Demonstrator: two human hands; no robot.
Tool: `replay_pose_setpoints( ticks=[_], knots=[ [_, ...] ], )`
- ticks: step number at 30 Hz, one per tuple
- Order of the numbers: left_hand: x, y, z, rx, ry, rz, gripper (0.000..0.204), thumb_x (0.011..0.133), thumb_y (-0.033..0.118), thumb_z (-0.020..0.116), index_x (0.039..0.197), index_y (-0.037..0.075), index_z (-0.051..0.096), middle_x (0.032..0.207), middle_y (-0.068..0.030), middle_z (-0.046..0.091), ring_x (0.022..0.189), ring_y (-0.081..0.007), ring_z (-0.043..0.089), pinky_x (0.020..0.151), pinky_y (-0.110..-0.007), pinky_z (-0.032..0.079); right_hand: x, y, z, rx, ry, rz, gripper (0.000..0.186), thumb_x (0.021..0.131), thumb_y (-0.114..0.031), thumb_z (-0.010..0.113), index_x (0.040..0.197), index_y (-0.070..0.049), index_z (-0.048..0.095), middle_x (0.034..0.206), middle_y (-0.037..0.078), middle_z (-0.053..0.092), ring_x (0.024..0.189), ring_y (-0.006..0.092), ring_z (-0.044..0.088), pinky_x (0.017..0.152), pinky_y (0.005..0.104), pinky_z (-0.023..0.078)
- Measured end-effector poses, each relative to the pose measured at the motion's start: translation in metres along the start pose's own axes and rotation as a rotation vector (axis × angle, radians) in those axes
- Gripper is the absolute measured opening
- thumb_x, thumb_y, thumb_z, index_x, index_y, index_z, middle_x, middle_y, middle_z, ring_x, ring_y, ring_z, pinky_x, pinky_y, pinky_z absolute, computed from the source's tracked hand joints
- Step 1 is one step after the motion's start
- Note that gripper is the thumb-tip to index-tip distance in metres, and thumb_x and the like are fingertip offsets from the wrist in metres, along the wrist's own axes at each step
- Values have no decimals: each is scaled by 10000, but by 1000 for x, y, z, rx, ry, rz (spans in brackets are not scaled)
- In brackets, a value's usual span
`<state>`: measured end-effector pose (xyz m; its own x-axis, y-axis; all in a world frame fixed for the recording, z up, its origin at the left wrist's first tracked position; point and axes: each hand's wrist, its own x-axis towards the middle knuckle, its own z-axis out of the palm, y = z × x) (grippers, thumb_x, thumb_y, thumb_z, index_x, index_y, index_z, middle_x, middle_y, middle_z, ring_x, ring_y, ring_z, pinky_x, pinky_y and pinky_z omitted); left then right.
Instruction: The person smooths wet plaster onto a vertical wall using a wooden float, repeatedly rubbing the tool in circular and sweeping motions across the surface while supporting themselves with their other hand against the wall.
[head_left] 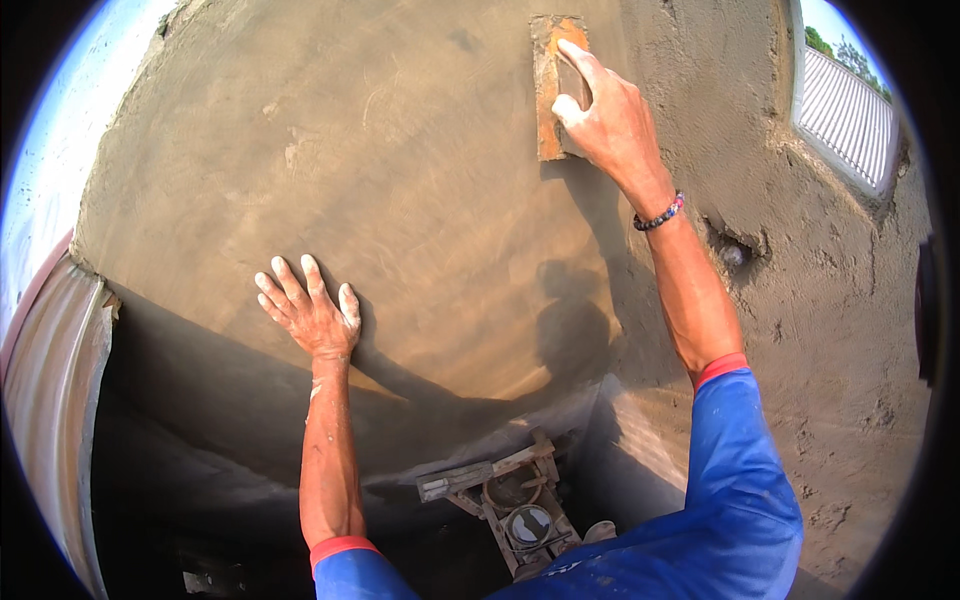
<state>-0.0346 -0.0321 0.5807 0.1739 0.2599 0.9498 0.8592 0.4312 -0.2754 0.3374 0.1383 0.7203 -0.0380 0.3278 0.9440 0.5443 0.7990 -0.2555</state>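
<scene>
My right hand (618,118) grips a long rectangular plastering float (546,100) with a worn orange face edge, held upright against the wall. Its thumb and index finger lie along the float, while the rest of the grip is partly hidden behind the hand. Smooth damp plaster covers the wall (400,170) in front of me. Lower and to the left, my left hand (318,315) is on the plaster surface with its fingers spread, holding nothing. Whitish residue coats the fingertips of both hands. Shadows of my arms and head fall across the plaster.
Rougher plaster (800,400) lies to the right, with a hole holding a pale round thing (733,256). A window opening at the upper right shows a corrugated roof (848,120). Corrugated sheeting (55,390) borders the left. Far below are a wooden frame (455,484) and a bucket (528,525).
</scene>
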Motion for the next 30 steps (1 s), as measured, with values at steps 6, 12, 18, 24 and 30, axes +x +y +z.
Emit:
replay_pose_setpoints(
  ticks=[6, 12, 18, 24, 30],
  knots=[
    [2, -3, 3, 4, -5, -23, 644, 950, 447, 503, 1497, 133, 377, 1615, -206, 217, 1475, -505, 151, 1178, -629, 133, -149, -11, 59, 69, -194, 193, 652, 815, -81, 675, 1433, -75, 468, 1126, 238, 615, 991, 416, 614, 831, 495, 514],
    [0, -3, 2, 0, 2, -1, 658, 954, 395, 504, 1528, 120, 337, 1625, -195, 188, 1495, -476, 104, 1185, -618, 118, -315, 12, 54, 84, -498, 251, 665, 794, -116, 686, 1431, -144, 499, 999, 189, 579, 896, 399, 617, 783, 489, 532],
    [-3, -6, 3, 10, 5, -9, 628, 995, 446, 433, 1515, 102, 365, 1619, -206, 210, 1494, -473, 124, 1174, -621, 125, -100, 13, 4, 117, -102, 172, 595, 826, -136, 650, 1402, -95, 506, 1141, 239, 634, 1005, 428, 628, 863, 482, 524],
    [-4, -3, 3, -3, 1, -5, 629, 989, 447, 445, 1502, 92, 371, 1619, -223, 194, 1490, -490, 116, 1170, -631, 127, -22, 28, 12, -10, -78, 124, 570, 825, -199, 635, 1373, -84, 526, 1005, 246, 640, 902, 427, 631, 794, 500, 519],
    [-4, 4, 4, -2, -10, -20, 629, 1009, 460, 405, 1517, 92, 359, 1629, -209, 178, 1501, -460, 103, 1181, -606, 118, -240, 19, 85, 88, -161, 175, 659, 794, -119, 696, 1425, -119, 506, 1001, 174, 563, 891, 377, 599, 771, 477, 522]
  ],
)
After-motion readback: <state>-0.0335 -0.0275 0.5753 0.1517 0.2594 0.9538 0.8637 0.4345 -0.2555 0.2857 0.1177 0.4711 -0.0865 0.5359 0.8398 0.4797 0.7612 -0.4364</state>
